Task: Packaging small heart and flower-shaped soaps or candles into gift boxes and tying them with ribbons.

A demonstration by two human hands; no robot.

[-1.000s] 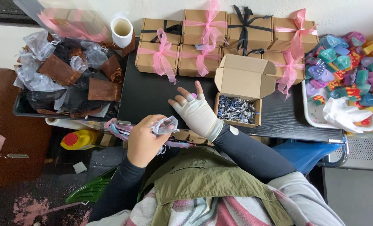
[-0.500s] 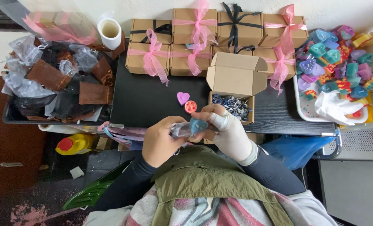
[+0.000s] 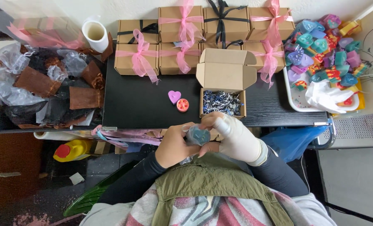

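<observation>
Both hands dropped slightly since prev frame; left hand (image 3: 174, 144) & gloved right hand (image 3: 234, 136) pinch blue heart piece (image 3: 198, 135) just below open box (image 3: 222, 102), right hand nearer it.

Table top (image 3: 144, 104) black. Gift boxes (image 3: 174, 62) brown card, ribbons pink, two black. Open box (image 3: 222, 102) brown, filling blue-grey and white. Heart (image 3: 174, 96) pink-purple; round piece (image 3: 182, 105) orange-red. Held piece (image 3: 198, 135) teal-blue. Right hand (image 3: 236, 138) in pale beige glove. Bottle (image 3: 72, 150) yellow, red cap.
</observation>
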